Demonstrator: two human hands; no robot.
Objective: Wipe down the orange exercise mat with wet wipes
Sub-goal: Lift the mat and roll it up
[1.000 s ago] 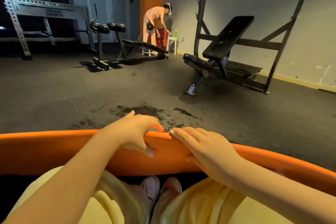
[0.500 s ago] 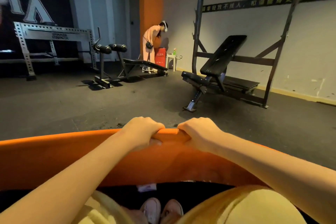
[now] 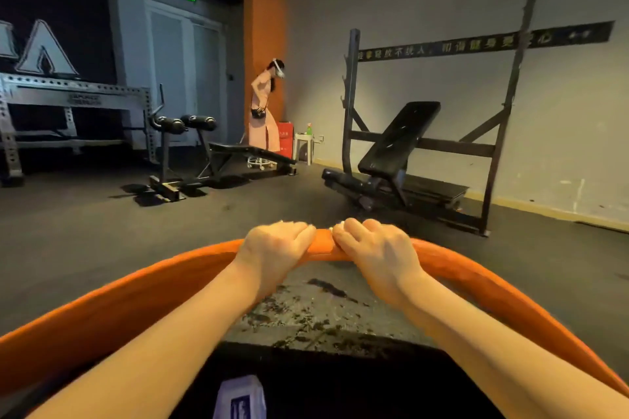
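Note:
The orange exercise mat is lifted off the floor and curves across the view in a wide arc. My left hand and my right hand grip its top edge side by side at the middle, fingers curled over the rim. Below the raised edge shows a dark, wet-looking patch of floor. A white and blue packet, blurred, lies at the bottom of the view; I cannot tell whether it is the wipes.
The dark rubber floor spreads all round. An incline bench in a black rack stands ahead right. A low bench with roller pads is ahead left. A person in pink stands by the orange pillar near a small white table.
Both hands closed round the mat's edge and raised it up and away from me. The floor under it came into view and my legs and shoes dropped out of sight.

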